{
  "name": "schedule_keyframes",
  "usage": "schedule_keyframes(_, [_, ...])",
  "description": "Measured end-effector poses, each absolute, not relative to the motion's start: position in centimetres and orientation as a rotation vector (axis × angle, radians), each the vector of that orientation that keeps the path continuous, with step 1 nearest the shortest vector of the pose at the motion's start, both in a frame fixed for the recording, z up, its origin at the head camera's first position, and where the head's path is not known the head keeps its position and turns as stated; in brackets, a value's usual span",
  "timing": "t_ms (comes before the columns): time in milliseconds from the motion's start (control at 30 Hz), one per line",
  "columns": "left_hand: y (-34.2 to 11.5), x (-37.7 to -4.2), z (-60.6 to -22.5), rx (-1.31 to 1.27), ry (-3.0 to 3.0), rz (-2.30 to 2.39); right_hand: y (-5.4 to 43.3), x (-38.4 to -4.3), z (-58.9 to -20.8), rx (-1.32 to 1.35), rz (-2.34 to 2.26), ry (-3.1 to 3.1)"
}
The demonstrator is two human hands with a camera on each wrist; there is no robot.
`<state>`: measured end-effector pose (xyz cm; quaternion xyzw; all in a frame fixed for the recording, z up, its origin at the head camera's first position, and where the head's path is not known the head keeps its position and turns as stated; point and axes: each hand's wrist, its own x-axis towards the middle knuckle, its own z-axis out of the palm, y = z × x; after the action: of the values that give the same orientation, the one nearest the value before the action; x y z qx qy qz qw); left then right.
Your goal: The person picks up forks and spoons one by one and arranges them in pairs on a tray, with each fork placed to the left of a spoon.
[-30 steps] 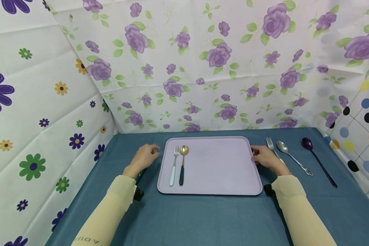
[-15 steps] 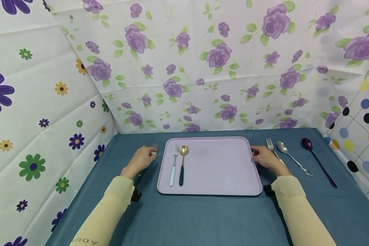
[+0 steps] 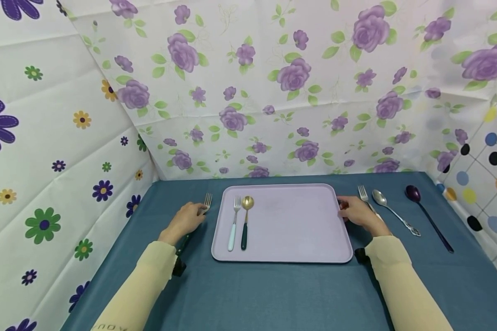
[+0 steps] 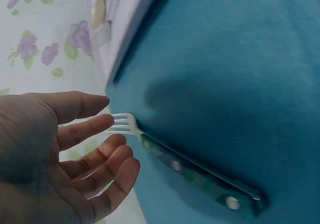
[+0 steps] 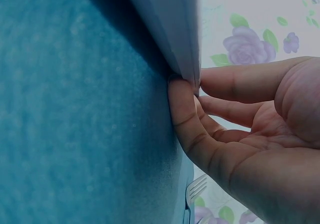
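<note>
My left hand (image 3: pixel 184 220) hovers over a fork (image 3: pixel 207 201) with a dark green handle, left of the tray. In the left wrist view its thumb and fingers are apart and loosely bent around nothing, with the fork (image 4: pixel 195 173) lying on the cloth beyond the fingertips. A pale lilac tray (image 3: pixel 296 225) lies in the middle, and my right hand (image 3: pixel 359 214) pinches its right edge. The right wrist view has the thumb above the rim and a finger under it. On the tray's left side lie a fork (image 3: pixel 232 236) with a mint handle and a gold spoon (image 3: pixel 245 233) with a dark green handle.
Right of the tray lie a silver fork (image 3: pixel 363 194), partly hidden by my right hand, a silver spoon (image 3: pixel 393 211) and a dark purple spoon (image 3: pixel 428 218). A blue-grey cloth (image 3: pixel 273 294) covers the table. Flowered sheets (image 3: pixel 265 92) stand behind and at the left, a dotted one at the right.
My left hand has drawn back to the left and slightly toward me, uncovering the tines of the green-handled fork. The right hand stays at the tray's edge.
</note>
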<state>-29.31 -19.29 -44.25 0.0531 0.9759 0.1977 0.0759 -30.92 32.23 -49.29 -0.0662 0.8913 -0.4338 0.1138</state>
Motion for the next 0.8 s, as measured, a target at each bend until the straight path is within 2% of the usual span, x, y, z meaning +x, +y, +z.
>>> schedule_keyframes(800, [-20.2,-28.4,-45.6,0.097,2.902,0.591,32.2,-30.7,-49.1,-0.189,-1.256,2.619])
